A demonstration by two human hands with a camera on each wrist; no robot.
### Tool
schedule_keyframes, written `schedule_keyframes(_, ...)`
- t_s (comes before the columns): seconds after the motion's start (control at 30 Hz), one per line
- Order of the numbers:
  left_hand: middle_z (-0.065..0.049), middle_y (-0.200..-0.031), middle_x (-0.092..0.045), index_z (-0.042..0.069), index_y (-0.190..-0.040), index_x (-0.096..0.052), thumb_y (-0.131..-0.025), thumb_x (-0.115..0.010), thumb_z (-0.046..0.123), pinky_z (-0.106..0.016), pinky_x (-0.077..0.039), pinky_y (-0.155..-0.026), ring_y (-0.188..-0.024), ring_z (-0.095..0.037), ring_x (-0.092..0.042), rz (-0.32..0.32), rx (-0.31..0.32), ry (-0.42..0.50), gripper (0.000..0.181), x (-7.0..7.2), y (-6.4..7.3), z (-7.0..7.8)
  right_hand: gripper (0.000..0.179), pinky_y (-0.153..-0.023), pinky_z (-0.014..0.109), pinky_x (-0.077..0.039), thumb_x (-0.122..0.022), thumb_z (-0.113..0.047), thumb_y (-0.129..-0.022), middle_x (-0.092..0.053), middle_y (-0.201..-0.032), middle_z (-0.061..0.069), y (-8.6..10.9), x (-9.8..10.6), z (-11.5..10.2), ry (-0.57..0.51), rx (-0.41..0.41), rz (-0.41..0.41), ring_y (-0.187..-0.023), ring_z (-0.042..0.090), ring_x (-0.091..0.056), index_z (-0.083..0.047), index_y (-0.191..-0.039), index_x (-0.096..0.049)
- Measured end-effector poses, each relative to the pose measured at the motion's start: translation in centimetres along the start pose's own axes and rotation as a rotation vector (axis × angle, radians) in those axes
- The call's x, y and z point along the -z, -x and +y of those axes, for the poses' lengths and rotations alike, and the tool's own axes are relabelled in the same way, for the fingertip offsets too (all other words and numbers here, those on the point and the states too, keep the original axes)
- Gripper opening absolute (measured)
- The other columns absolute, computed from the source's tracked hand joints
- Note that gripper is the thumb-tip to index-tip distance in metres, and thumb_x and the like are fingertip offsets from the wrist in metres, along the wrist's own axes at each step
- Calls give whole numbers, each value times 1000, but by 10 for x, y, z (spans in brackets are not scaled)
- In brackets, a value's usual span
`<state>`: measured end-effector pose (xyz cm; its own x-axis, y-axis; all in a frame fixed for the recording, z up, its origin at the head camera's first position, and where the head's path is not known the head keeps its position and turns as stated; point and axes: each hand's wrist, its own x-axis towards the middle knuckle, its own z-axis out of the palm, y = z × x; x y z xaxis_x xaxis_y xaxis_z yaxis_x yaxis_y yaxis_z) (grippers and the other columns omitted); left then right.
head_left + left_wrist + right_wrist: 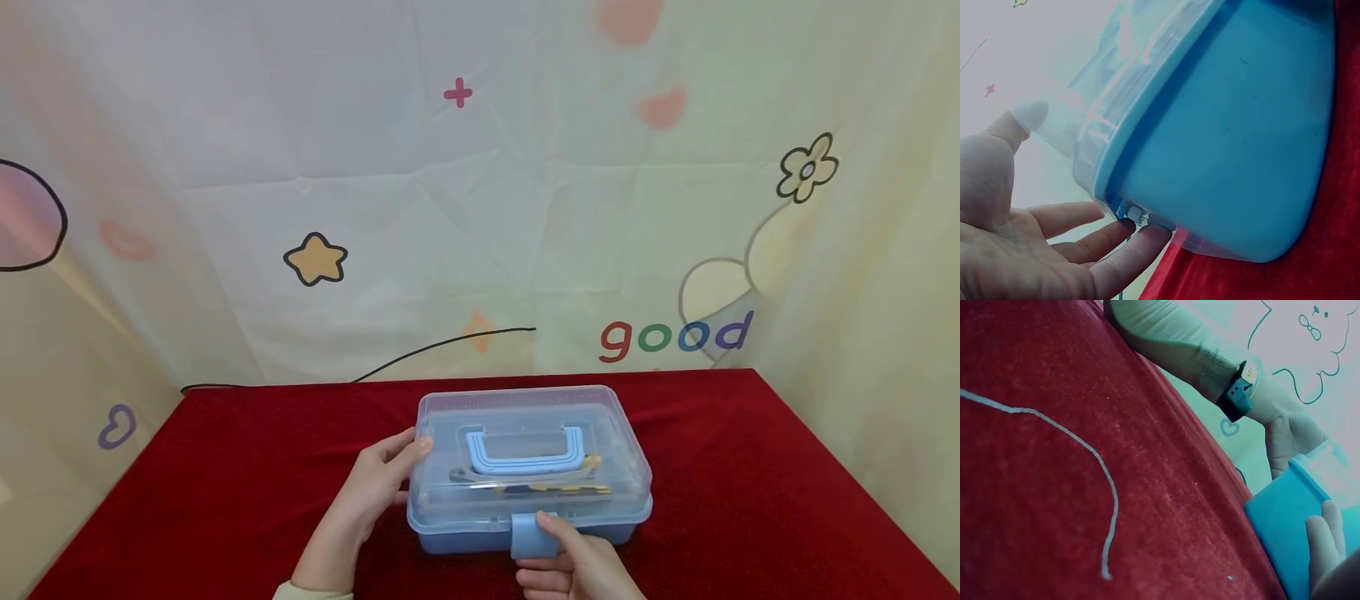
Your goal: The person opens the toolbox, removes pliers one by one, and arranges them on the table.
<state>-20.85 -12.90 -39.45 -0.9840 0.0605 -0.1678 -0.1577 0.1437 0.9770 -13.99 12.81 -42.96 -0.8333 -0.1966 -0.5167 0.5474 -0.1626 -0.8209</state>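
Note:
A plastic toolbox [457,540] with a light blue base and a clear lid [442,492] sits on the red cloth, its lid down. A blue carrying handle [525,464] lies folded on top, and yellow-and-dark tools [555,490] show through the lid. My left hand [372,483] holds the box's left end; in the left wrist view its thumb [1032,115] is on the lid and its fingers reach the back edge. At the front, my right hand [581,567] grips the blue latch [528,537], thumb on its face and fingers curled below.
The red cloth [225,483] covers the table up to a patterned curtain [480,208] behind it. A thin white cord [1107,481] lies on the cloth in the right wrist view. A dark band [1235,400] is around the left wrist.

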Motion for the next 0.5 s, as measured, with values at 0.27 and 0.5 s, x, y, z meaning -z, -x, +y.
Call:
schedule_keyframes(0.27, -15, -130, -56, 7, -140, -44, -82, -65, 53, -42, -57, -80, -96, -20, -63, -2, -2, -1, 76, 1, 0, 1, 78, -79, 39, -58, -64, -52, -83, -72, -89, 12, 1, 0, -3, 9, -9, -11, -79, 20, -71, 12, -123, -42)
schedule_keyframes(0.5, -15, -132, -54, 7, -141, -43, -83, -64, 53, -41, -57, -81, -97, -21, -62, -13, 10, -6, 77, 1, 0, 0, 66, -84, 42, -56, -58, -38, -90, -71, -90, 13, 4, 0, 0, -65, -15, -39, -83, 22, -70, 9, -129, -34)
